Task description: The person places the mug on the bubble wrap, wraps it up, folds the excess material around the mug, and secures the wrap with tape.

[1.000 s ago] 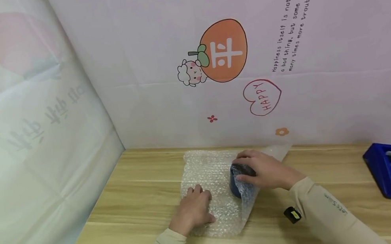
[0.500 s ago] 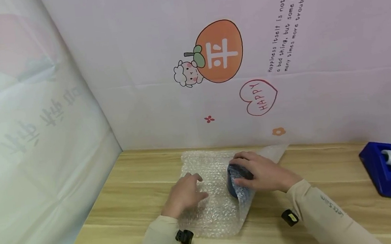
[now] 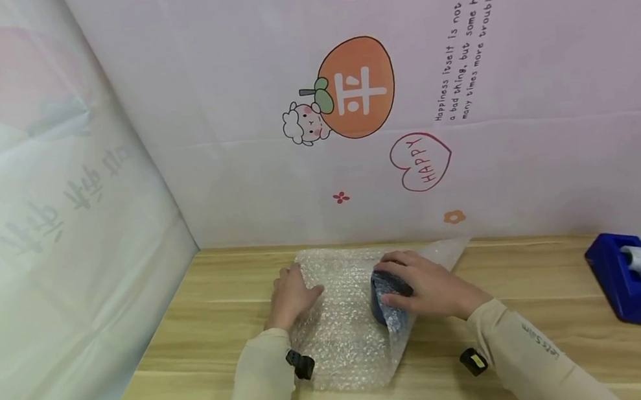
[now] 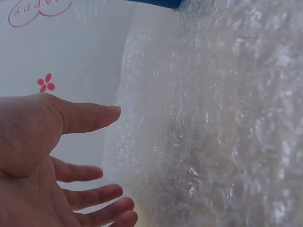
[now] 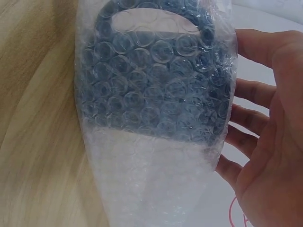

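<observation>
A dark blue mug (image 3: 377, 310) lies on a sheet of bubble wrap (image 3: 344, 341), with the sheet's right part folded up over it. My right hand (image 3: 432, 286) grips the mug through that folded layer, thumb on the near side. Through the bubbles, the right wrist view shows the mug's handle (image 5: 102, 23) and its body. At the sheet's left edge is my left hand (image 3: 294, 296), its thumb spread from the fingers. In the left wrist view those fingers (image 4: 97, 196) reach toward the bubble wrap with nothing between them.
A blue tape dispenser (image 3: 630, 298) with a roll of tape (image 3: 637, 258) stands at the right of the wooden table (image 3: 174, 365). Behind the table rises a printed cloth wall (image 3: 249, 188), and a pale cloth (image 3: 123, 273) borders the left side.
My left hand has lifted off the middle of the bubble wrap and moved left and away from me to the sheet's left edge. My right hand keeps its grip on the wrapped mug.
</observation>
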A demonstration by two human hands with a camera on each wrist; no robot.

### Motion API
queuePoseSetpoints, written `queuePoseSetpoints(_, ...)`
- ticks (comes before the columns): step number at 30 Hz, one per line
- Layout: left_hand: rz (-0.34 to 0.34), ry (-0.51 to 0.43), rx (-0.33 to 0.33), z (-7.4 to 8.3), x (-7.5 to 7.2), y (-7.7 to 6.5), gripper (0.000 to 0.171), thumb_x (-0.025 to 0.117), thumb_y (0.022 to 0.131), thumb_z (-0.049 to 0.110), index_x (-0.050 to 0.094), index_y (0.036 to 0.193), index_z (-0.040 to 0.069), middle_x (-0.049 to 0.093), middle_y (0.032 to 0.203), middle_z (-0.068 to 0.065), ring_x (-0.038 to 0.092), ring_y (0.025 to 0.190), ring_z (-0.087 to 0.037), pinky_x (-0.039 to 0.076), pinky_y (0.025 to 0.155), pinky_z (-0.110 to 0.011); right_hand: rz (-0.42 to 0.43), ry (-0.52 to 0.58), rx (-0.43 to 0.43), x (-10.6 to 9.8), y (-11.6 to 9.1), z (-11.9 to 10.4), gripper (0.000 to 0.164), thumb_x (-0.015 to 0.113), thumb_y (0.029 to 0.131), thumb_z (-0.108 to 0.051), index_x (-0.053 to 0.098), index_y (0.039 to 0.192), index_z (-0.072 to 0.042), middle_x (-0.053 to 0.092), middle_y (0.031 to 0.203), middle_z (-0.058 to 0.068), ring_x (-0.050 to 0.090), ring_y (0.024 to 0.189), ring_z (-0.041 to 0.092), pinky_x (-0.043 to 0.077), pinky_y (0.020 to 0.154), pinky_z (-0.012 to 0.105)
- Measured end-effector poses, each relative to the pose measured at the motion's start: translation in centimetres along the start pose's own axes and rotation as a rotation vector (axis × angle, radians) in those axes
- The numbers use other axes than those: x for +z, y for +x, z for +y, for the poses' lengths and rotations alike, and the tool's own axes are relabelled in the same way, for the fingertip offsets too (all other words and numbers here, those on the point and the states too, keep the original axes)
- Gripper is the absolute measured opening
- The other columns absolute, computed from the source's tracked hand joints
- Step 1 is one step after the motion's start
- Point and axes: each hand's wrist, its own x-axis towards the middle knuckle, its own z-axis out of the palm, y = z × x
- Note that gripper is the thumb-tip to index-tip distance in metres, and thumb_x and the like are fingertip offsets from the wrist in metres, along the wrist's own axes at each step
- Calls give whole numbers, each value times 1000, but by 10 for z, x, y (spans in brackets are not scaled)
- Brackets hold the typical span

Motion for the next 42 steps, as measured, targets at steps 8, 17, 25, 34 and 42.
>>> queuePoseSetpoints(8,-4,-140,-89,-7,4,14,78,75,90,28,38,146,-11,43,143,-36,42,131,-54,39,105,-65,2,4,0,2,-1,0,58,64,99,-45,54,145,-11,47,150,14,42,140,36,38,109,58)
queuePoseSetpoints(17,18,-305,-78,-6,4,18,75,77,87,18,39,143,-15,49,140,-35,48,129,-50,43,106,-58,5,7,3,1,-2,0,59,62,99,-47,54,146,-11,46,151,13,41,141,36,37,110,59)
queuePoseSetpoints(25,90,-329,-71,6,2,22,62,77,88,20,53,137,-9,58,135,-27,58,119,-45,51,95,-54,10,3,-6,2,-2,1,60,64,99,-45,52,147,-10,47,151,16,42,140,37,37,110,59)
queuePoseSetpoints(34,121,-316,170,19,-5,25,10,74,88,9,75,94,1,72,96,-13,67,94,-30,55,85,-45,-7,-17,0,4,2,0,64,64,99,-42,48,150,-8,46,149,16,43,138,38,37,109,60)
queuePoseSetpoints(42,105,-279,265,42,-14,16,12,72,91,10,74,95,-2,73,98,-17,69,97,-34,56,88,-46,2,-42,-24,5,6,1,60,66,97,-38,53,144,-3,48,146,18,44,136,39,36,108,62)
